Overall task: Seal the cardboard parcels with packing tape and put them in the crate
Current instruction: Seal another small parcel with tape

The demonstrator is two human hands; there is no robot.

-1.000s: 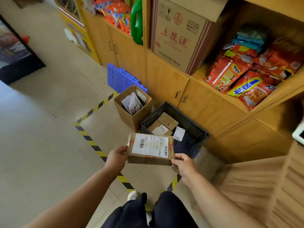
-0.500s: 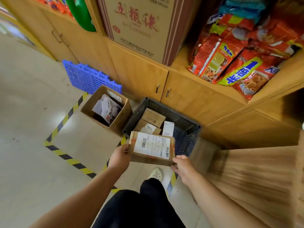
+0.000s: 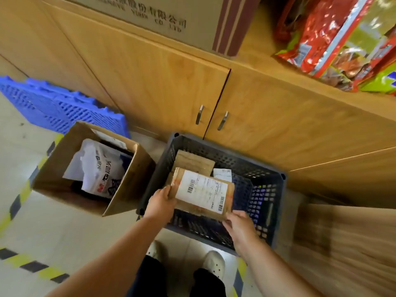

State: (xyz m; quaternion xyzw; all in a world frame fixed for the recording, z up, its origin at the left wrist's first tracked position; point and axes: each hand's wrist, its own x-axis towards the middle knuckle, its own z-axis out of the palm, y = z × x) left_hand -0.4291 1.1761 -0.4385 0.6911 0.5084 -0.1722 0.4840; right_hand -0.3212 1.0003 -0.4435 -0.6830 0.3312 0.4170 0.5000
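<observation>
I hold a flat cardboard parcel (image 3: pixel 201 195) with a white barcode label over the dark plastic crate (image 3: pixel 267 213) on the floor. My left hand (image 3: pixel 160 203) grips its left end. My right hand (image 3: pixel 240 225) grips its near right corner. The parcel is tilted and sits within the crate's opening, above the crate's contents. Inside the crate, farther back, lies another brown parcel (image 3: pixel 192 161) and a small white-labelled packet (image 3: pixel 222 174).
An open cardboard box (image 3: pixel 55 168) with white mailer bags stands left of the crate. A blue plastic pallet (image 3: pixel 53 106) leans against the wooden cabinet (image 3: pixel 162 82). Snack bags (image 3: pixel 334 37) fill the shelf above. Yellow-black floor tape (image 3: pixel 32 266) runs at the left. My shoes (image 3: pixel 214 264) are just before the crate.
I have stepped up to the crate and bent over it. Both hands have carried the labelled parcel forward and down, from in front of the crate to inside its opening.
</observation>
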